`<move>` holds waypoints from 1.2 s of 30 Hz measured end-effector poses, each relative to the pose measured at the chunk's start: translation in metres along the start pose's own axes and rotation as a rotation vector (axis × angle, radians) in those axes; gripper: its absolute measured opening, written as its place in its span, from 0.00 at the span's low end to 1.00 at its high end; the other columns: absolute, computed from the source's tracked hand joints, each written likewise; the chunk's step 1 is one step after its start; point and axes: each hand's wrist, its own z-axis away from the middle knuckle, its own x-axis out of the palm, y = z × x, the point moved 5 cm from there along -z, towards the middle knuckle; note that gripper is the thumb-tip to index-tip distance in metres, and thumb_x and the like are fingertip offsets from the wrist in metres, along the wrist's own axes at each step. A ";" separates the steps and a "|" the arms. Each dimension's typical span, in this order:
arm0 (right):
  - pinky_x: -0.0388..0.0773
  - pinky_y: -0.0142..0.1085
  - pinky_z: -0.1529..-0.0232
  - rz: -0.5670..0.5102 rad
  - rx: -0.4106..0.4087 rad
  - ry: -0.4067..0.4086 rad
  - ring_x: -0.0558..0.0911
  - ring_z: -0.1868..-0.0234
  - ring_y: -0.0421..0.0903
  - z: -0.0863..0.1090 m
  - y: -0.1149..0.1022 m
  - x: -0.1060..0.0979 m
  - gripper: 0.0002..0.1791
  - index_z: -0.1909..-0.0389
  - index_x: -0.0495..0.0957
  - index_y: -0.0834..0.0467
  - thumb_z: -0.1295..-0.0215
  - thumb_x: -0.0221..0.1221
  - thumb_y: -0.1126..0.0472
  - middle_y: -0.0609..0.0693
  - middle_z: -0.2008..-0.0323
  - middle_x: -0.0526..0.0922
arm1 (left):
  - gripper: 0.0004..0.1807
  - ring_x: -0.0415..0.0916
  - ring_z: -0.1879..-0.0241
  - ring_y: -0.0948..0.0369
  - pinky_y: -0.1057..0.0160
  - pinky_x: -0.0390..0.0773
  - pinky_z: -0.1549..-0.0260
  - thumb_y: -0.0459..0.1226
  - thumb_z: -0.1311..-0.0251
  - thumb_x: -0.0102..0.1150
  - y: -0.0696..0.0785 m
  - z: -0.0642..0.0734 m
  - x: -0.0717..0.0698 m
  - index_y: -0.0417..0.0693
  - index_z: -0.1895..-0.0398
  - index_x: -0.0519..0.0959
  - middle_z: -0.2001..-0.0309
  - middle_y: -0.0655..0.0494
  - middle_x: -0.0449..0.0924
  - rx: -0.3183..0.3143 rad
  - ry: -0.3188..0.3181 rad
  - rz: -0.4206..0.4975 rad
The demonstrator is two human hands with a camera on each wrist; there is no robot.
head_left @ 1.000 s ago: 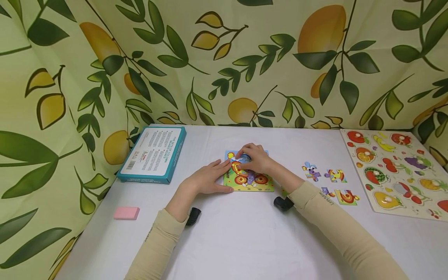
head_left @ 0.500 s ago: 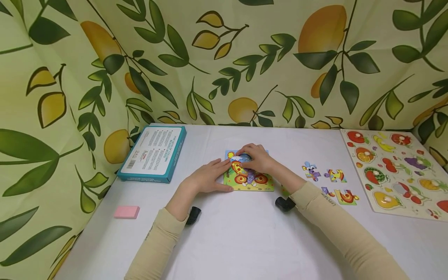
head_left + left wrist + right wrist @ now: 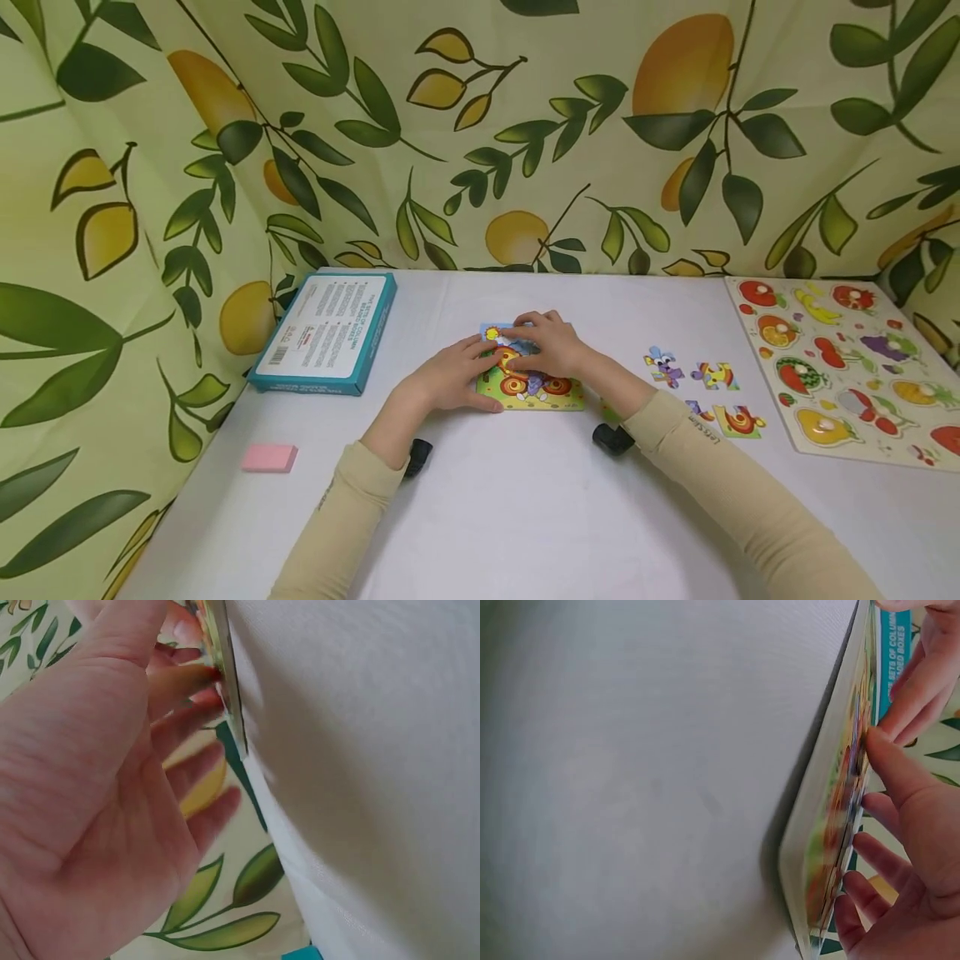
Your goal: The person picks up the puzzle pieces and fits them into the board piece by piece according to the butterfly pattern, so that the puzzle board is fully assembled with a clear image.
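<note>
A small, brightly coloured jigsaw board [image 3: 536,403] lies on the white table in front of me, its picture partly covered by both hands. My left hand [image 3: 452,377] rests along its left side, fingers stretched over the picture and thumb at the lower left edge. From the right, my right hand [image 3: 553,347] reaches over the board's upper part. In the right wrist view, the right thumb [image 3: 900,769] and spread fingertips touch the picture side of the board, close to the left fingers [image 3: 922,690]. Several loose puzzle pieces [image 3: 664,367] lie right of the board.
A teal and white box [image 3: 322,333] lies at the back left, with a pink block [image 3: 270,457] nearer me. On the right is a large fruit peg board [image 3: 870,450]. Black devices [image 3: 613,438] sit under both wrists. Patterned fabric [image 3: 465,183] hangs behind the table.
The left fingers have edged slightly right over the board. The right fingers have shifted a little and cover more of the blue upper part. The loose pieces stay where they were.
</note>
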 end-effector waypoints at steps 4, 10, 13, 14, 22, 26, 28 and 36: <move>0.63 0.61 0.43 0.005 0.000 0.014 0.64 0.38 0.62 0.000 0.001 0.001 0.33 0.33 0.71 0.53 0.37 0.65 0.48 0.58 0.36 0.68 | 0.46 0.46 0.25 0.53 0.53 0.53 0.30 0.57 0.43 0.64 0.003 0.001 0.001 0.47 0.25 0.59 0.24 0.53 0.50 0.003 -0.034 0.070; 0.63 0.61 0.42 -0.013 0.041 0.007 0.63 0.38 0.62 0.000 0.004 0.000 0.32 0.33 0.71 0.52 0.37 0.64 0.49 0.58 0.36 0.68 | 0.45 0.51 0.26 0.54 0.51 0.58 0.32 0.59 0.42 0.62 0.004 0.000 0.004 0.53 0.25 0.59 0.24 0.55 0.51 -0.027 -0.050 0.079; 0.62 0.62 0.39 -0.063 0.020 -0.009 0.64 0.36 0.64 0.005 0.006 -0.005 0.28 0.34 0.72 0.57 0.31 0.60 0.51 0.61 0.36 0.69 | 0.45 0.53 0.27 0.53 0.51 0.60 0.33 0.61 0.42 0.61 0.006 -0.001 0.004 0.55 0.25 0.59 0.24 0.55 0.52 -0.030 -0.045 0.039; 0.61 0.61 0.38 -0.090 0.018 -0.004 0.64 0.35 0.64 0.008 0.008 -0.009 0.26 0.35 0.72 0.59 0.30 0.58 0.52 0.61 0.35 0.69 | 0.45 0.53 0.27 0.52 0.51 0.60 0.33 0.61 0.42 0.60 0.006 -0.001 0.004 0.55 0.25 0.60 0.24 0.54 0.52 -0.034 -0.045 0.024; 0.72 0.54 0.45 -0.183 0.159 0.147 0.74 0.43 0.58 0.067 0.052 -0.062 0.17 0.43 0.79 0.60 0.28 0.55 0.58 0.60 0.43 0.77 | 0.45 0.49 0.26 0.55 0.52 0.57 0.31 0.60 0.43 0.63 0.007 0.000 0.005 0.54 0.25 0.60 0.24 0.55 0.51 -0.079 -0.040 0.045; 0.73 0.55 0.50 -0.111 0.253 0.101 0.74 0.48 0.59 0.105 0.081 -0.075 0.18 0.46 0.80 0.62 0.31 0.59 0.57 0.61 0.47 0.79 | 0.46 0.49 0.26 0.54 0.53 0.56 0.31 0.59 0.44 0.63 0.007 0.001 0.005 0.52 0.26 0.61 0.24 0.54 0.52 -0.069 -0.025 0.030; 0.74 0.55 0.52 -0.094 0.306 0.064 0.74 0.50 0.59 0.121 0.094 -0.076 0.21 0.46 0.79 0.63 0.34 0.62 0.55 0.62 0.48 0.79 | 0.46 0.49 0.26 0.54 0.54 0.54 0.30 0.60 0.44 0.63 0.007 0.001 0.005 0.52 0.26 0.61 0.24 0.53 0.52 -0.064 -0.021 0.019; 0.70 0.60 0.46 -0.129 0.422 0.040 0.72 0.49 0.62 0.147 0.122 -0.063 0.31 0.46 0.76 0.66 0.43 0.70 0.48 0.67 0.46 0.74 | 0.46 0.47 0.26 0.53 0.54 0.55 0.30 0.57 0.44 0.65 0.008 -0.001 0.007 0.49 0.26 0.61 0.24 0.52 0.51 -0.050 -0.020 0.100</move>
